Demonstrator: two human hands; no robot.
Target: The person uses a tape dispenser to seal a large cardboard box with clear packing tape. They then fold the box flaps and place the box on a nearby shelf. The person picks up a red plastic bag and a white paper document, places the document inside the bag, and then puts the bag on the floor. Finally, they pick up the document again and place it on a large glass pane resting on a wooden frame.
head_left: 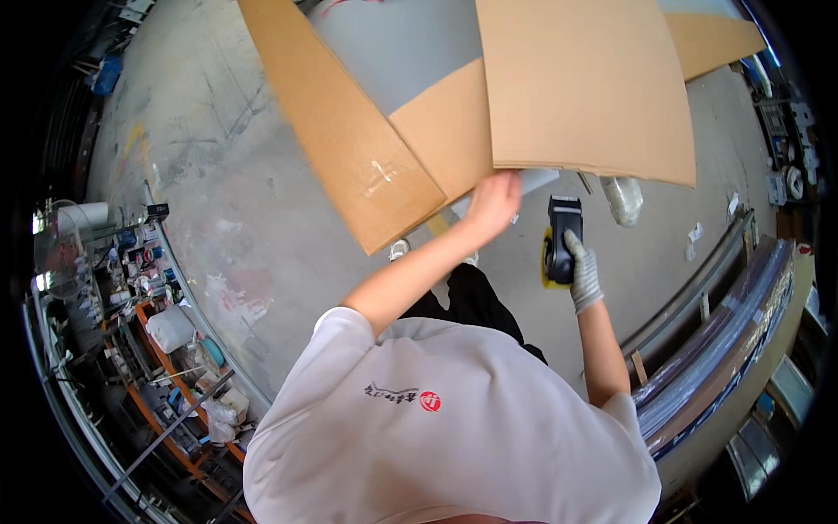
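Note:
My right hand [587,275], in a pale knitted glove, is wrapped around a black tape dispenser [566,236] with a roll of yellowish tape on its left side. The dispenser is held over the floor, apart from the cardboard. My bare left hand [494,203] is closed at the near left corner of a large cardboard sheet [587,92]; its fingertips are partly hidden. To the left, a long cardboard strip [349,140] slants toward me, overlapping another cardboard piece [454,127]. Beneath these lies a broad grey surface [401,48].
A clear plastic-wrapped bundle [623,201] pokes out below the sheet's right part. Long film-wrapped panels [720,341] are stacked at right. At left stands an orange-framed rack [166,367] with tools and a white container [170,329]. Concrete floor [253,201] surrounds my feet.

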